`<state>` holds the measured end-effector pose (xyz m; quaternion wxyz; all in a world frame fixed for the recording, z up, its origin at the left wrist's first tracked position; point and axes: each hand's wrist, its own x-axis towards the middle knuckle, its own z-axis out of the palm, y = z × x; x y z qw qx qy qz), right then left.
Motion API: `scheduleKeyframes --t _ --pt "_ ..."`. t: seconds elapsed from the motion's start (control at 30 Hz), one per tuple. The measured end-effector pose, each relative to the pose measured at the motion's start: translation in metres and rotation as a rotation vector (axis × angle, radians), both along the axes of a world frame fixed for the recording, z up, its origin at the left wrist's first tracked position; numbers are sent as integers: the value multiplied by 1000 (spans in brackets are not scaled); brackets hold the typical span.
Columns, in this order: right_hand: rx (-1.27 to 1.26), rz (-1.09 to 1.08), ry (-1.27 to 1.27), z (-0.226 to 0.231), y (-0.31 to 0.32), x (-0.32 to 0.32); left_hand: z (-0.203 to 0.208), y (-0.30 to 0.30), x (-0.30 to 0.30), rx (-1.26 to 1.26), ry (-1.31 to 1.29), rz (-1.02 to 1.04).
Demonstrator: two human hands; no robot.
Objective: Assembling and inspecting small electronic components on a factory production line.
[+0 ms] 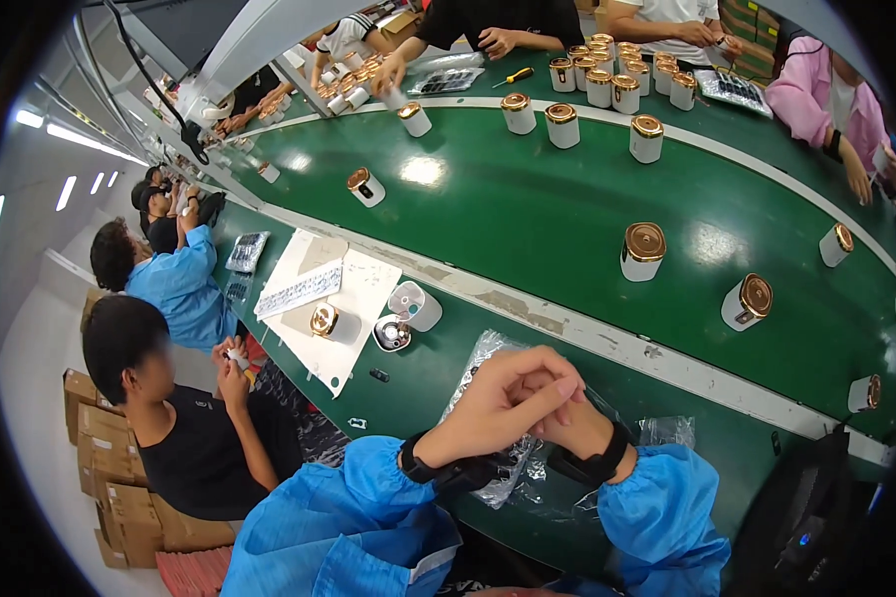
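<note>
Left hand (493, 403): laid over the right, fingers curled – nothing pinched.
Right hand (567, 418): covered; grip not discernible.
Plastic bag (488, 358): beneath both, on the table (418, 388).

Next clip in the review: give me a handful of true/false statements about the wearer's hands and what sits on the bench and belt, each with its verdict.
1. The left hand lies over the right hand, clasped together. True.
2. The hands rest above a clear plastic bag on the green bench. True.
3. The conveyor belt is red. False: it is green.
4. The white canisters on the belt, such as the nearest one, have gold-coloured tops. True.
5. Both of the wearer's sleeves are black. False: the sleeve on each arm is blue, with a black band at the wrist.
6. An open white canister stands upright. False: it lies on its side.
</note>
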<state>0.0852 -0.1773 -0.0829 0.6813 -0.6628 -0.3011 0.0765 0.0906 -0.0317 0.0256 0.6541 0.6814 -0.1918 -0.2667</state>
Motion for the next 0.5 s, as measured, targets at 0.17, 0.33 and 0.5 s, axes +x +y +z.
scheduleKeyframes --t 0.17,0.33,0.5 --pt "-111 -418 -52 17 25 13 6 -2 14 -149 -52 286" --pt "-429 -481 -190 27 27 19 31 20 63 -362 -261 670" --pt "-396 -468 -151 19 24 21 57 35 94 -411 -277 693"
